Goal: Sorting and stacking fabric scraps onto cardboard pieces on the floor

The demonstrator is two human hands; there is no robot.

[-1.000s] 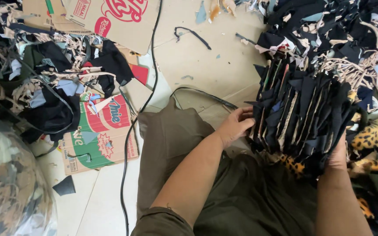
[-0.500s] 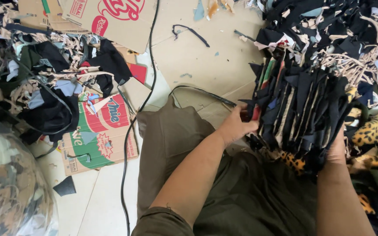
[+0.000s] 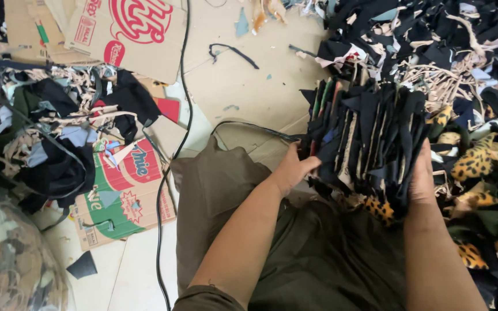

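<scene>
Squeezing the stack of cut fabric pieces [image 3: 370,144] between both palms — left hand [image 3: 294,168] and right hand [image 3: 421,175] pressed flat on its ends, above the olive lap near the scrap heap [image 3: 468,63] — keep pressure even so none slip

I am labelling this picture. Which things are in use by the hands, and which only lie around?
In use: stack of fabric pieces, pressed between left hand and right hand.

Lying about: flattened cardboard boxes, black cable, scrap heap, dark rag pile.
</scene>
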